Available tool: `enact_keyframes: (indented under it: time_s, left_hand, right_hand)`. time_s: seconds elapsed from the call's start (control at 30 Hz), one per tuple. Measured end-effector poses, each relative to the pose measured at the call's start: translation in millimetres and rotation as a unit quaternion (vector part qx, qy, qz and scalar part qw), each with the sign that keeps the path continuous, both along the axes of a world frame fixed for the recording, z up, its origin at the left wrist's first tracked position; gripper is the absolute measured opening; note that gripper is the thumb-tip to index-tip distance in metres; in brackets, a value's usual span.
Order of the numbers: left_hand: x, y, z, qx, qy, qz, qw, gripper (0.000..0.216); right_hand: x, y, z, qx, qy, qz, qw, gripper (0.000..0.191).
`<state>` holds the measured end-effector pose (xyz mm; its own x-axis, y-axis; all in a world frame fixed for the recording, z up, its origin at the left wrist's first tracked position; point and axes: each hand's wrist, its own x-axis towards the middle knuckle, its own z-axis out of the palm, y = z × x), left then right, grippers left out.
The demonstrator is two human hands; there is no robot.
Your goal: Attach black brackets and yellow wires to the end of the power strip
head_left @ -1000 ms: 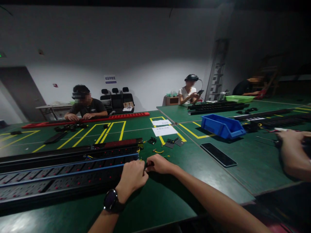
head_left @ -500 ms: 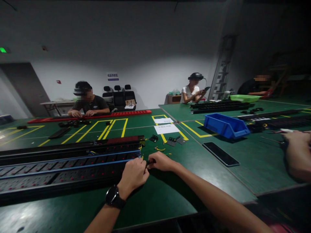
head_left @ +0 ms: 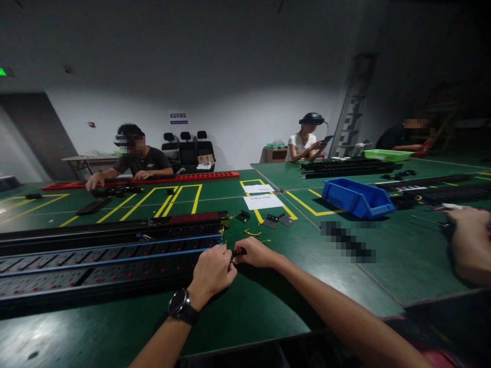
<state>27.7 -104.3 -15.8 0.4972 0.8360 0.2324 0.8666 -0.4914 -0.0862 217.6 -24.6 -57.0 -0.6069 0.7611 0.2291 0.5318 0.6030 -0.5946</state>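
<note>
My left hand [head_left: 214,271], with a watch [head_left: 178,303] on its wrist, is closed at the right end of a long black power strip [head_left: 141,273] with rows of sockets and red dots. Against its fingertips, my right hand [head_left: 253,252] pinches a small black part [head_left: 235,255], mostly hidden by the fingers. What lies inside the left fingers is hidden. Just beyond the hands are a short yellow wire [head_left: 252,233] and a second yellow-green wire [head_left: 264,241]. Small black brackets [head_left: 270,223] lie farther back on the green table [head_left: 307,286].
A blue bin [head_left: 355,199] stands right of paper sheets [head_left: 263,202]. A pixelated dark object [head_left: 347,243] lies before it. At the right edge, another person's arm [head_left: 471,245] rests near a screwdriver [head_left: 429,222]. Across the table, a person [head_left: 141,161] sits behind a red rail [head_left: 192,178].
My two hands stay together in nearly the same place, still pinching. Across the table, the co-worker's one hand has moved outward to the left along the red rail.
</note>
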Motion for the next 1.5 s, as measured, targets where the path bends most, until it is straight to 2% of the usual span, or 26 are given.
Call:
enact_keyframes:
  time_s: [0.5, 1.03, 1.5]
  left_hand:
    - [0.0, -0.8, -0.4, 0.020, -0.002, 0.000, 1.000, 0.018]
    - [-1.1, -0.1, -3.0, 0.024, -0.008, -0.005, 1.000, 0.018]
    - [0.7, -2.6, 0.5, 0.020, -0.013, 0.003, 1.000, 0.014]
  right_hand:
    - [0.8, 0.9, -2.1, 0.000, -0.011, -0.005, 1.000, 0.012]
    - [0.6, -1.2, 4.1, -0.012, -0.011, 0.004, 1.000, 0.011]
    - [1.0, -0.2, -0.1, -0.021, 0.006, 0.003, 1.000, 0.013]
